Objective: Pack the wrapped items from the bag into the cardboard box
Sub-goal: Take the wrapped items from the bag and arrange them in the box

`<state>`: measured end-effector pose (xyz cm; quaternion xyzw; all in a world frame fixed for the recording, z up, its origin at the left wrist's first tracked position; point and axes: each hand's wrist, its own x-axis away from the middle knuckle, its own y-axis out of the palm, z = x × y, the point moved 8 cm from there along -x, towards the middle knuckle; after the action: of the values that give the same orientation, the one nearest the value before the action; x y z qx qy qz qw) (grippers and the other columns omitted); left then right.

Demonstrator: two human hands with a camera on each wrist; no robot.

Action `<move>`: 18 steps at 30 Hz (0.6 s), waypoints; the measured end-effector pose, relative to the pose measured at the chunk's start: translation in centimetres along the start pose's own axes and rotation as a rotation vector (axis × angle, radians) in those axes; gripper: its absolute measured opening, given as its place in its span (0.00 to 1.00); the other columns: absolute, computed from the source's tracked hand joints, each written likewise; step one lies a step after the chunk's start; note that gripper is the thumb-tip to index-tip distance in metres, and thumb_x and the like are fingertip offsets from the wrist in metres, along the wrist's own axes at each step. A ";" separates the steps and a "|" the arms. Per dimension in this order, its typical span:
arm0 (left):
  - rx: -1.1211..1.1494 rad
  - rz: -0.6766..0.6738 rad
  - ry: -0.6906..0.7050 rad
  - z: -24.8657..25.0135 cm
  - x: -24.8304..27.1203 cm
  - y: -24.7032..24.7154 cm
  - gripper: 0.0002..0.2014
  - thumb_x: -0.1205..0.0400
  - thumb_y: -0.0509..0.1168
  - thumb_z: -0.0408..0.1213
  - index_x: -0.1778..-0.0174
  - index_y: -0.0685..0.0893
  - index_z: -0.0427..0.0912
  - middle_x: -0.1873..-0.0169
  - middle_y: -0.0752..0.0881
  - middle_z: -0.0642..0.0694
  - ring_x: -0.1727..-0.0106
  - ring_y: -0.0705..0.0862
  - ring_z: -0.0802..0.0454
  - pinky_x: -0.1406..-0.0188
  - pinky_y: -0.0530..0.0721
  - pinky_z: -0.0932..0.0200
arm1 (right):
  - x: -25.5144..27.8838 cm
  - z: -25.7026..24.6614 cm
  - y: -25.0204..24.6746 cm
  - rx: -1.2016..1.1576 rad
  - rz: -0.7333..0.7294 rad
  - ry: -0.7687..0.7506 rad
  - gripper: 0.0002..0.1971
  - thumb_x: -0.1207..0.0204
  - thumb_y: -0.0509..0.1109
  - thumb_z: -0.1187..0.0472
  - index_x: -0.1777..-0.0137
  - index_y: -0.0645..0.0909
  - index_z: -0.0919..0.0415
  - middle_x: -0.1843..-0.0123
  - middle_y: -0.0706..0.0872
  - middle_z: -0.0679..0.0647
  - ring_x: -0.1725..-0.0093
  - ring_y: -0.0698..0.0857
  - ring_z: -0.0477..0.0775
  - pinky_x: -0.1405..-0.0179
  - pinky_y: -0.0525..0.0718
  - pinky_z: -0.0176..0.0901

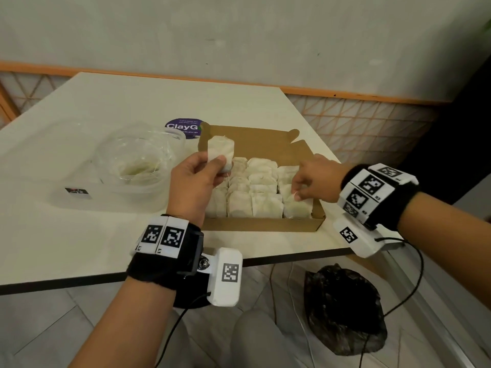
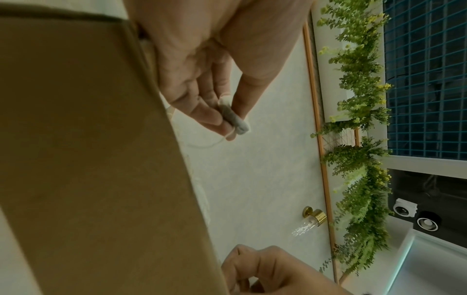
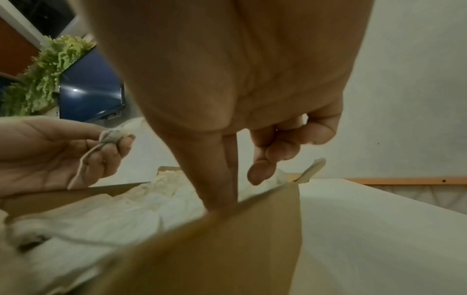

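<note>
Left hand (image 1: 196, 179) pinching wrapped item (image 1: 221, 153) above cardboard box (image 1: 261, 224)

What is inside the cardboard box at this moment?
The cardboard box holds rows of pale wrapped packets, nearly covering its floor. The right hand pinches one at the near right corner. The left hand hides the left column; anything beneath the packets is covered.
</note>
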<state>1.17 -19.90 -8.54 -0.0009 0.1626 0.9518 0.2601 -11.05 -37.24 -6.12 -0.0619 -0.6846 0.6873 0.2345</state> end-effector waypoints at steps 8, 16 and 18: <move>0.002 -0.008 -0.003 0.0 0.0 -0.1 0.03 0.21 0.68 0.31 0.58 0.85 0.42 0.59 0.88 0.40 0.58 0.85 0.49 0.61 0.83 0.66 | 2.0 0.3 -2.8 -0.073 0.271 -0.030 0.08 0.23 0.63 0.62 0.49 0.82 0.51 0.53 0.74 0.48 0.45 0.73 0.52 0.41 0.74 0.50; -0.017 -0.003 -0.005 -0.1 0.0 0.1 0.03 0.21 0.68 0.31 0.59 0.85 0.43 0.61 0.88 0.42 0.61 0.85 0.51 0.63 0.83 0.66 | 4.2 -1.5 1.5 0.021 0.073 -0.162 0.20 0.21 0.57 0.61 0.43 0.82 0.35 0.49 0.80 0.41 0.48 0.68 0.44 0.40 0.61 0.50; -0.024 -0.003 -0.012 0.0 0.1 0.1 0.04 0.21 0.68 0.31 0.60 0.85 0.43 0.62 0.88 0.42 0.61 0.84 0.50 0.63 0.83 0.67 | 4.0 -0.7 1.0 -0.030 0.138 -0.121 0.18 0.20 0.57 0.60 0.41 0.81 0.36 0.49 0.80 0.44 0.46 0.72 0.47 0.38 0.62 0.50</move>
<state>1.08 -19.93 -8.53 0.0014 0.1494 0.9532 0.2627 -14.50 -34.94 -6.23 -0.0707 -0.7018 0.6941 0.1440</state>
